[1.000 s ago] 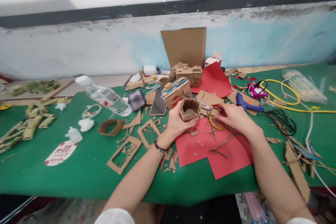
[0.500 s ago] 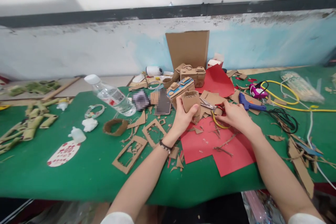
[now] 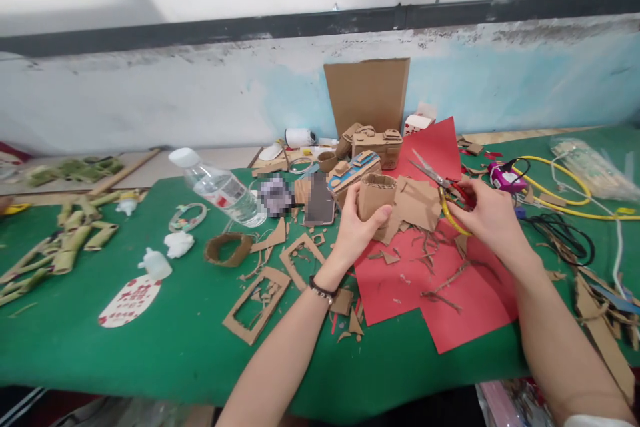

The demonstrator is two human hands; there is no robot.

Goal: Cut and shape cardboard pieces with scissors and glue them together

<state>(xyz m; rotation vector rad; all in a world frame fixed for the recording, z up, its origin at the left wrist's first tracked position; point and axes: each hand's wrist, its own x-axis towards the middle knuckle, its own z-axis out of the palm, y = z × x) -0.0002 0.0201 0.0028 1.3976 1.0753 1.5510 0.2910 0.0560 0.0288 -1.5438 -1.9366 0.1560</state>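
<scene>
My left hand (image 3: 356, 230) is wrapped round a small open-topped cardboard box (image 3: 377, 199), its corrugated rim facing up. In my right hand (image 3: 487, 213) is a pair of scissors (image 3: 434, 172) with red handles. The blades are a little apart, pointing up and left, clear of the box. A curved yellow strip (image 3: 453, 215) shows beside the handles; whether it belongs to the scissors I cannot tell. Just behind the box lies a cardboard model with blue trim (image 3: 357, 170). Flat cardboard pieces (image 3: 417, 203) and twigs (image 3: 450, 280) lie on red paper (image 3: 390, 293) between my hands.
A water bottle (image 3: 220, 190) leans at a tilt left of centre, near a phone (image 3: 319, 200). Cut cardboard frames (image 3: 256, 307) and scraps lie before my left arm. Green stalk pieces (image 3: 70, 247) are far left. Yellow cable (image 3: 575, 180) and black cord (image 3: 560, 237) lie right.
My right hand has moved right with the scissors, taking the blades away from the cardboard box. My left hand keeps its hold. The whole view has shifted slightly.
</scene>
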